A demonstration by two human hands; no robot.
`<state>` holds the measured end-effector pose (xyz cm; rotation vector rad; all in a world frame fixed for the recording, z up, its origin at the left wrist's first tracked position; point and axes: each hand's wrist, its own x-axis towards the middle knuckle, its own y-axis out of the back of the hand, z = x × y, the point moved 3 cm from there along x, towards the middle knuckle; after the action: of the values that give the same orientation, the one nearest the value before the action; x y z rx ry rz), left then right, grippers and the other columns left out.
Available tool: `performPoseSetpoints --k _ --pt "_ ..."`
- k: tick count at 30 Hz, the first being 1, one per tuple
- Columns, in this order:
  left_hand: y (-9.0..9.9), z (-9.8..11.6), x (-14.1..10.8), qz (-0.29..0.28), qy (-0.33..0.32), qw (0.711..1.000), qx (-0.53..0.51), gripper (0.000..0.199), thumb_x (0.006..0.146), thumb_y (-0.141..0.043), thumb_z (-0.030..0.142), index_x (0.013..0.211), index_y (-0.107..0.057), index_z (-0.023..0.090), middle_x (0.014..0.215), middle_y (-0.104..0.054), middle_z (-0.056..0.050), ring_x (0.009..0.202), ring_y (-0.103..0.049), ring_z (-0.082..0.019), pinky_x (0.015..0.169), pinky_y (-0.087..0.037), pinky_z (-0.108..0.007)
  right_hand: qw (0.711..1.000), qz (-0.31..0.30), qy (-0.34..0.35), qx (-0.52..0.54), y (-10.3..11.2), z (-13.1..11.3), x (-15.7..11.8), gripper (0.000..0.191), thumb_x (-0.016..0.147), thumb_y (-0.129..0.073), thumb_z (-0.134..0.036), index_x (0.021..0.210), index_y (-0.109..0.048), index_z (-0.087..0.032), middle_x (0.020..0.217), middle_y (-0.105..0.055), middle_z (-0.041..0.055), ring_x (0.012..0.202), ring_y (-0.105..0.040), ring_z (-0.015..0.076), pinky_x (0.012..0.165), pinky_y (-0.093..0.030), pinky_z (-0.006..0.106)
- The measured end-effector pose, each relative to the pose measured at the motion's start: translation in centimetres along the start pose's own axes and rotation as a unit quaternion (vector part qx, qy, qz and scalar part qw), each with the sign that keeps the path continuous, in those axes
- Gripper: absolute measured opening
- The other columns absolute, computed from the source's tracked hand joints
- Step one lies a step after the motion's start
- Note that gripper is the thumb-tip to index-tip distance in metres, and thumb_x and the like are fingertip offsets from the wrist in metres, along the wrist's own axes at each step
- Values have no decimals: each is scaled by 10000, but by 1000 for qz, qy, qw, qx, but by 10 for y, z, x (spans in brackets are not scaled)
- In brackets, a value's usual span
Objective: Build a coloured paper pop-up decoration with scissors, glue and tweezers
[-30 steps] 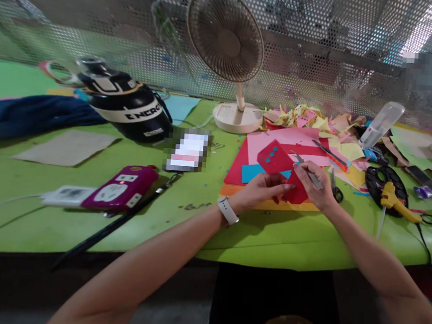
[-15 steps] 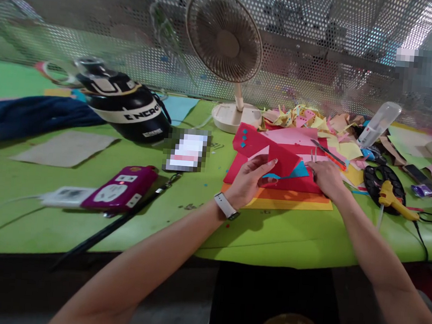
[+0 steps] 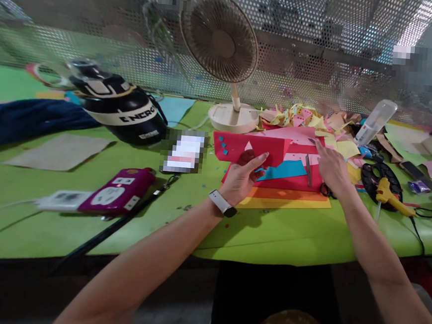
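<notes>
My left hand [image 3: 243,176] pinches a folded red paper piece [image 3: 235,146] above the stacked sheets; small blue squares and a pale triangle show on it. Under it lies a blue paper strip [image 3: 284,171] on red sheets, with an orange sheet [image 3: 273,194] and a yellow sheet [image 3: 291,206] at the near edge. My right hand [image 3: 331,166] reaches over the right side of the stack, fingertips near a dark-tipped tool [image 3: 313,141]; what its fingers hold, if anything, is hidden. Scissors [image 3: 308,170] lie on the papers beside it.
A fan [image 3: 223,115] stands behind the papers, near paper scraps [image 3: 301,120]. At right are a clear bottle [image 3: 376,122], a black palette [image 3: 381,177] and a yellow glue gun [image 3: 387,195]. Further left sit a phone [image 3: 185,152], a purple power strip [image 3: 118,192] and a black jug [image 3: 125,117].
The red piece in my left hand has moved left and now lies flatter to view. My right hand has let go of the scissors and shifted up toward the dark-tipped tool.
</notes>
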<state>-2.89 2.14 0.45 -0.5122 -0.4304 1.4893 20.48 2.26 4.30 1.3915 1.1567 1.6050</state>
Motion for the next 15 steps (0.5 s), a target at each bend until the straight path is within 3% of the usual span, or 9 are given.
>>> performPoseSetpoints --k 4,8,10,12,15 --pt "1 3 1 2 -13 1000 20 330 548 -883 344 765 -665 225 754 -709 34 618 -607 -87 493 -411 -178 985 87 -6 152 33 0 -3 449 920 -442 -221 1354 -551 -183 1277 -639 110 1125 -600 262 979 -449 405" --pt "2 5 1 -11 -25 999 30 294 573 -876 333 742 -660 225 740 -696 29 607 -588 -83 479 -401 -168 958 105 10 266 65 7 -18 359 915 -501 -297 1224 -655 -198 1115 -717 77 971 -669 215 873 -509 357" --pt "2 6 1 -7 -27 999 40 296 572 -874 336 726 -649 222 730 -689 24 600 -588 -89 468 -394 -173 966 81 -15 245 74 22 -30 353 908 -516 -315 1209 -664 -205 1028 -740 68 909 -680 212 822 -511 348" --pt "1 6 1 -7 -30 998 54 293 580 -867 349 730 -651 219 711 -682 19 589 -588 -93 454 -378 -176 986 18 -60 157 77 46 -47 347 891 -524 -294 1196 -673 -219 1013 -746 69 890 -681 226 794 -495 351" --pt "-1 7 1 -13 -35 998 58 299 577 -862 358 767 -678 220 720 -690 22 585 -593 -89 468 -388 -179 987 -88 -137 -9 73 94 -77 401 881 -506 -279 1260 -628 -232 1157 -704 102 982 -661 269 768 -458 352"
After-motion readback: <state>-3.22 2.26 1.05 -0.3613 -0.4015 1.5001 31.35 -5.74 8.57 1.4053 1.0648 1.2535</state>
